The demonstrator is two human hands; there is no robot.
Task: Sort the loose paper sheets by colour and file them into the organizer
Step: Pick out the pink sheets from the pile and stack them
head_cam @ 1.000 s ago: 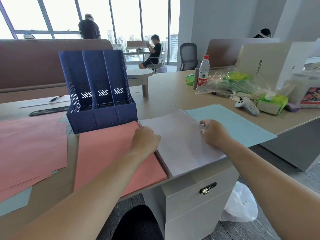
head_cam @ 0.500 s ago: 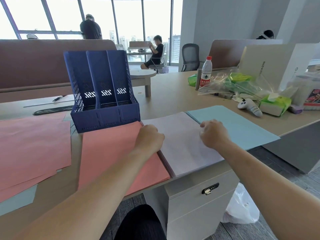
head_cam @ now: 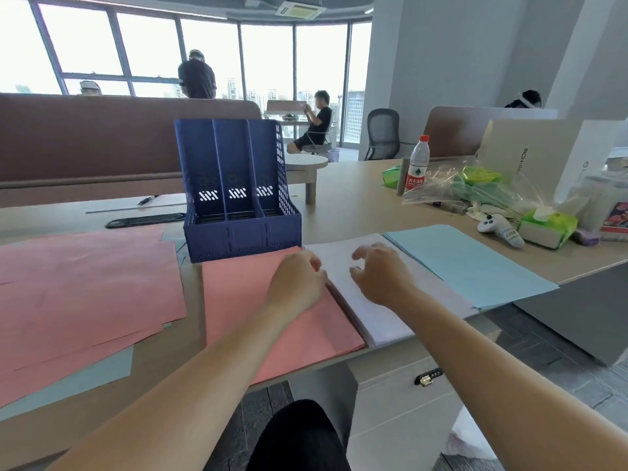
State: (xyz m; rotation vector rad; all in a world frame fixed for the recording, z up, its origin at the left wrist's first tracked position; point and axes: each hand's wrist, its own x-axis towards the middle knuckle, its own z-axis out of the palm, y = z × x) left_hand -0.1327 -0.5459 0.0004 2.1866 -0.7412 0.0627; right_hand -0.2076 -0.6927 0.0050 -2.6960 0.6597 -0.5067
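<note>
1. Loose pink sheets (head_cam: pixel 85 283) lie fanned across the left of the desk (head_cam: pixel 353 205), with a light blue sheet (head_cam: pixel 85 379) showing under their near edge.
2. The blue three-slot file organizer (head_cam: pixel 238 185) stands upright behind the paper, its front just beside the far edge of the squared pink stack (head_cam: pixel 258 317).
3. The left hand (head_cam: pixel 295 283) rests on the seam where the pink stack meets the white stack (head_cam: pixel 380 324). Its fingers are curled under with their tips hidden, so I cannot tell whether they pinch the white stack's left edge.
4. The right hand (head_cam: pixel 380 277) is over the far part of the white stack, fingers spread and loosely bent, thumb apart, holding nothing.
5. A light blue stack (head_cam: pixel 475 263) lies just right of the white stack, its left edge tucked against it.
6. Further right lie a white game controller (head_cam: pixel 499 229) and a green tissue pack (head_cam: pixel 547 227), with a water bottle (head_cam: pixel 418 164) standing behind them.
</note>
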